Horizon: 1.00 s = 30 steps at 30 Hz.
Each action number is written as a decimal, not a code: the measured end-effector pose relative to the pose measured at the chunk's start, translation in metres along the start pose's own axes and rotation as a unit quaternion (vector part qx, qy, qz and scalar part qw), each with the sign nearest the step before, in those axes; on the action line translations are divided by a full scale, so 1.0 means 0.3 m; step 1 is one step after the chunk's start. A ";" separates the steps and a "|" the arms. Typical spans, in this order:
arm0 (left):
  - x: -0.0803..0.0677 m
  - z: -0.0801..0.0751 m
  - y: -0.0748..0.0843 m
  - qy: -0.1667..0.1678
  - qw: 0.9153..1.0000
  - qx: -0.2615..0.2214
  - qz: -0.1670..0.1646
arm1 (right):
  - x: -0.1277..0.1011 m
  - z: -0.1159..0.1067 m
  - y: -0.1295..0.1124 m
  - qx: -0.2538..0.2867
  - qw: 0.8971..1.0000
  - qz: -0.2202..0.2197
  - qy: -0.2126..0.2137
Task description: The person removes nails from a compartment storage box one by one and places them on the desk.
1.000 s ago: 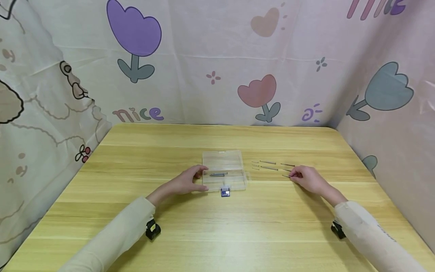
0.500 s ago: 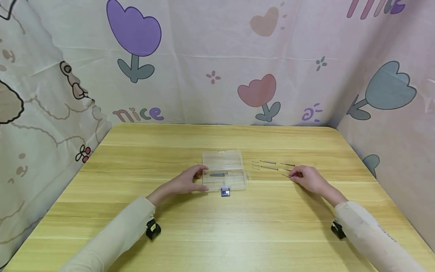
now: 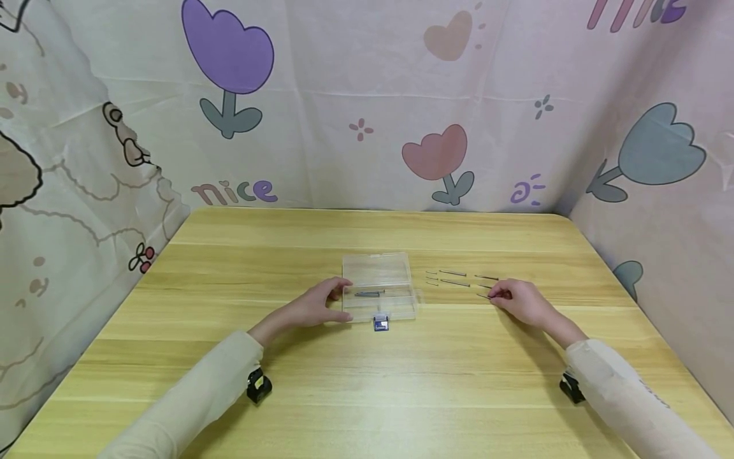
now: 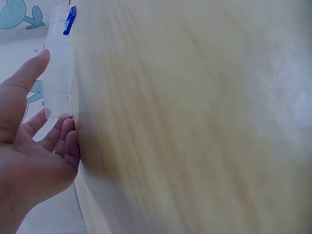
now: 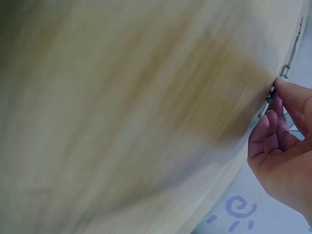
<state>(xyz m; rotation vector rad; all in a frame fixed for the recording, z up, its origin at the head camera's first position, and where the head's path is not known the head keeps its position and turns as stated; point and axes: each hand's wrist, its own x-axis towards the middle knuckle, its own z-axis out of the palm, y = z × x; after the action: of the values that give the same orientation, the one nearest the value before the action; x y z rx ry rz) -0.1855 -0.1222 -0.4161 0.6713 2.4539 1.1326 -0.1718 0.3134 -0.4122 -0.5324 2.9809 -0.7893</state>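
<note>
Clear plastic box (image 3: 378,287) sits mid-surface (image 3: 367,376), left hand (image 3: 312,309) cupping its left end, right hand (image 3: 516,299) pinching a metal pin (image 3: 483,296); left wrist: thumb and fingers (image 4: 63,139) clasp the box; right wrist: fingertips (image 5: 280,90) clamp the pin.

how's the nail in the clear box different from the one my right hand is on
The nail in the box lies inside the clear plastic box, untouched; the nail at the right hand lies on the bare wooden table, its near end under the fingertips of the right hand. The boxed one looks darker and thicker; it may be more than one. The left hand holds the box's side. Both are slim metal and lie flat.
</note>
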 end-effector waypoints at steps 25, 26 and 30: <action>0.000 -0.010 0.002 -0.009 1.000 0.002 0.007 | 0.120 0.030 -0.158 0.040 0.998 -0.057 0.008; 0.000 -0.010 0.003 -0.008 1.000 0.001 0.006 | 0.133 0.039 -0.179 0.045 0.996 -0.071 0.004; 0.001 -0.007 0.000 -0.008 1.000 0.001 0.007 | 0.186 0.080 -0.263 0.047 0.991 -0.122 -0.016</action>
<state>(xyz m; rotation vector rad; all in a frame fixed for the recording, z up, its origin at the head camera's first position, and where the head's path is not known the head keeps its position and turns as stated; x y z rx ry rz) -0.1867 -0.1233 -0.4150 0.6959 2.4414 1.1241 -0.1967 0.2193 -0.3910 -0.9087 2.8658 -0.9213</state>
